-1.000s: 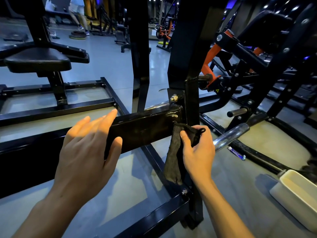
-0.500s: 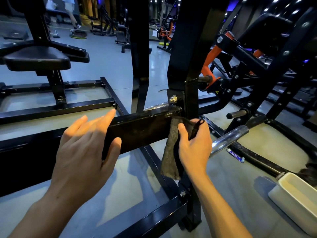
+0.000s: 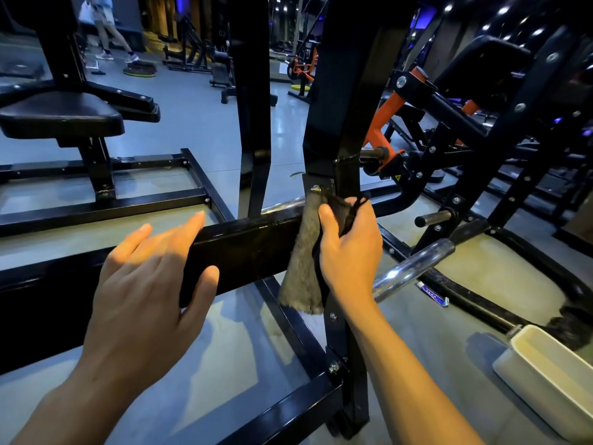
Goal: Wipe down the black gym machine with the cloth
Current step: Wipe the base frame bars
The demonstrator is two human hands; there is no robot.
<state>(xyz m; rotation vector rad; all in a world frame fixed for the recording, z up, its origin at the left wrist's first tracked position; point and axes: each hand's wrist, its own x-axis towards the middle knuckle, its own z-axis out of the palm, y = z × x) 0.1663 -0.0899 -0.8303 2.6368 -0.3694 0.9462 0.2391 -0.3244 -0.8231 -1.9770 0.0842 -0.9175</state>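
Grey cloth [image 3: 303,252] is gripped against the black gym machine [image 3: 250,248] by the right hand [image 3: 349,252], while the crossbar is touched by the left hand [image 3: 144,284], fingers straight.

You can read almost nothing here. A faint "02" seems to stand on the dark upright post [image 3: 222,33] far back in the gym, too dim to confirm. A yellow triangular warning sticker [image 3: 398,178] sits on the orange-and-black pivot bracket; its symbol is too small for you to make out. A blue-and-white strip label [image 3: 433,293] lies on the floor beside the chrome bar; its print is illegible.
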